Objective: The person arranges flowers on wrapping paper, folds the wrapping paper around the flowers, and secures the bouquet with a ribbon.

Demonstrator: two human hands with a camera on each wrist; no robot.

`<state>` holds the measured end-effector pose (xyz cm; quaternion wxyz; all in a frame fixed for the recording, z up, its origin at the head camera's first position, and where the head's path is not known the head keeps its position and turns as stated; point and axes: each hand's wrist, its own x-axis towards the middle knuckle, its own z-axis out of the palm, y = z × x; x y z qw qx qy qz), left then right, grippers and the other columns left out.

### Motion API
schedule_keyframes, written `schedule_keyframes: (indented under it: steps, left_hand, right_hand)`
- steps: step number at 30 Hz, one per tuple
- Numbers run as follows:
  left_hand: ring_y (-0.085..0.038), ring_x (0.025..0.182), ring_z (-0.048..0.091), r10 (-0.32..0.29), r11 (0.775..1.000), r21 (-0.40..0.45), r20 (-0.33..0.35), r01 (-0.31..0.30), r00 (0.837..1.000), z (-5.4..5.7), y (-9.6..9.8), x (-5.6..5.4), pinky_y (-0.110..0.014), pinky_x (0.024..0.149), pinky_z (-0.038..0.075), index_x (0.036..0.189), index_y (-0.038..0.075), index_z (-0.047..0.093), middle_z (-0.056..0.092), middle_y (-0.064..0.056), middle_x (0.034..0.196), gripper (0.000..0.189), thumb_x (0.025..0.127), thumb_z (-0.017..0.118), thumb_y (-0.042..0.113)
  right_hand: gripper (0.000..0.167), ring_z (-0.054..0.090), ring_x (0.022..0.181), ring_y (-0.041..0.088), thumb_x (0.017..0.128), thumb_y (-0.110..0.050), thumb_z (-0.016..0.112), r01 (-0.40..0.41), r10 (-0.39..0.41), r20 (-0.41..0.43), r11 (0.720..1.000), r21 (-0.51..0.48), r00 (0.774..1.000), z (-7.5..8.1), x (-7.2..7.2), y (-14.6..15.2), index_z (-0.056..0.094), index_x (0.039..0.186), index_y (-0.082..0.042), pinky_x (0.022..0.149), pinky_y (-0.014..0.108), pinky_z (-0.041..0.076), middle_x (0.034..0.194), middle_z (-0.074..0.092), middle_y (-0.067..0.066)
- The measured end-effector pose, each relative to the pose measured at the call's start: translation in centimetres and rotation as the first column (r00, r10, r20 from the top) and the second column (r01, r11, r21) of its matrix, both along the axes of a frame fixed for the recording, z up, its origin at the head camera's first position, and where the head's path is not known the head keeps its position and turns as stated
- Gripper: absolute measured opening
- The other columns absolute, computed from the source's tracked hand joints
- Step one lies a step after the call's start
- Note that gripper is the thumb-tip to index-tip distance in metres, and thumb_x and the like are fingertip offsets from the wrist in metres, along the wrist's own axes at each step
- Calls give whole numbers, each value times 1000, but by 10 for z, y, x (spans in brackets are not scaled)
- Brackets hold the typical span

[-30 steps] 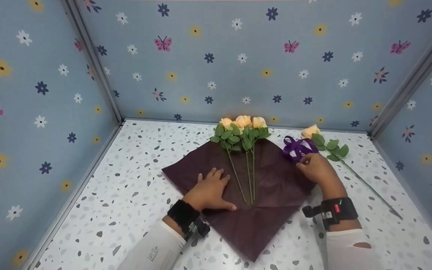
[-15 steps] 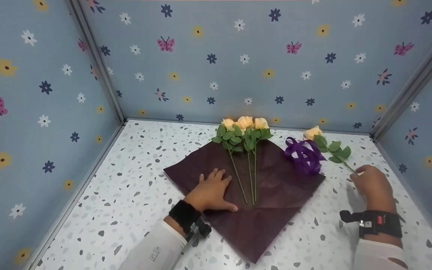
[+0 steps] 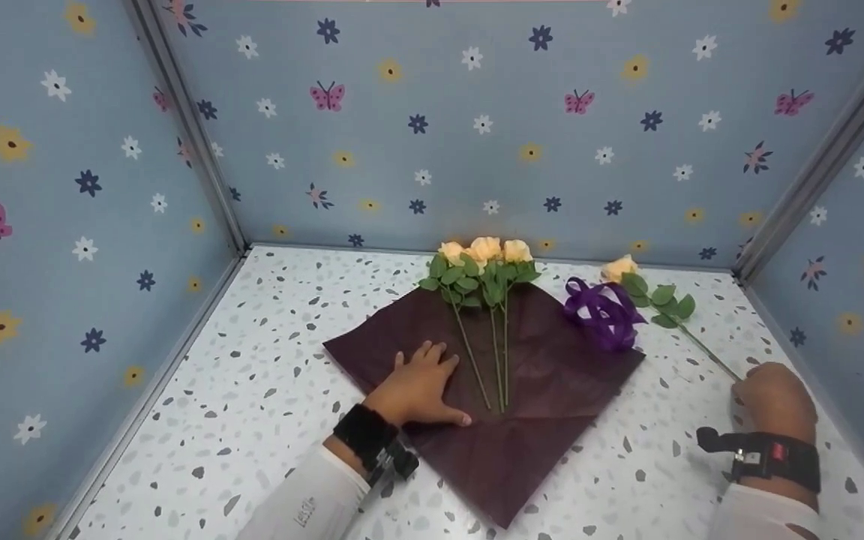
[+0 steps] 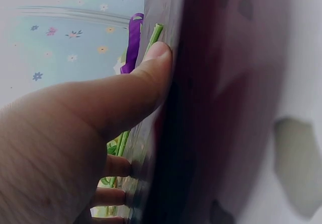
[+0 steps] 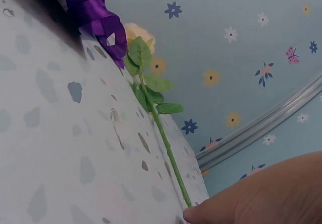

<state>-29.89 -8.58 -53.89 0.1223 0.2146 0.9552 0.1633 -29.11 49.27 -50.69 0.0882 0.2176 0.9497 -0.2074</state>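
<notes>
My left hand (image 3: 418, 390) rests with its fingers spread on a dark maroon sheet of wrapping paper (image 3: 469, 465). To the right of that hand, three peach artificial roses (image 3: 486, 251) lie on the sheet, stems pointing toward me; one cut stem end (image 4: 158, 28) shows by the thumb in the left wrist view. A single peach rose (image 3: 621, 268) lies slantwise on the tabletop at the right. My right hand (image 3: 775, 401) pinches its green stem (image 5: 173, 163) low down, the thumb at the stem in the right wrist view. The stem's lower end is hidden by the hand.
A loose bundle of purple ribbon (image 3: 608, 319) lies over the paper's right corner, close to the single rose. The speckled white table (image 3: 252, 360) is enclosed by blue patterned panels (image 3: 432, 165) at the back and both sides.
My right hand has left the purple ribbon and moved right and toward me, onto the single rose's stem, then lower along it. My left hand keeps its place on the paper.
</notes>
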Motion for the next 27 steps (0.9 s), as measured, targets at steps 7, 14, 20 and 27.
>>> schedule_keyframes:
  steps: [7, 14, 20, 27]
  left_hand:
    - [-46, 177, 16, 1, 1000, 0, -1, -1, 1000, -2, 0, -1, -81, 136, 15, 177, 13, 39, 22, -20, 189, 122, 86, 87, 77]
    - [-46, 177, 17, -9, 1000, 1, -13, 9, 1000, -1, 2, -1, -82, 136, 16, 177, 13, 40, 24, -20, 189, 121, 86, 87, 77]
    - [-46, 177, 16, -9, 1000, -1, -5, 9, 1000, -3, 2, -2, -81, 136, 16, 177, 13, 40, 23, -19, 189, 120, 87, 87, 77]
    - [-45, 177, 15, -8, 1000, 2, 10, 8, 1000, -2, 1, -1, -80, 137, 15, 177, 13, 39, 22, -19, 189, 119, 88, 86, 76]
  right_hand:
    - [42, 66, 118, 64, 93, -12, 59, -87, 88, -71, 996, 17, 994, -5, 3, -3, 72, 124, 13, 91, 74, 58, 134, 69, 41]
    - [35, 65, 122, 65, 101, -13, 63, -118, 121, -91, 992, 32, 988, -8, 4, 2, 75, 124, 10, 95, 74, 57, 134, 71, 39]
    - [34, 64, 124, 61, 107, -12, 61, -55, 51, -117, 998, -34, 992, -2, 4, 3, 71, 129, 12, 106, 73, 51, 130, 72, 37]
    - [42, 62, 123, 55, 116, -19, 53, 42, -65, -204, 993, -112, 977, 19, 1, -8, 61, 146, 9, 97, 65, 54, 143, 62, 39]
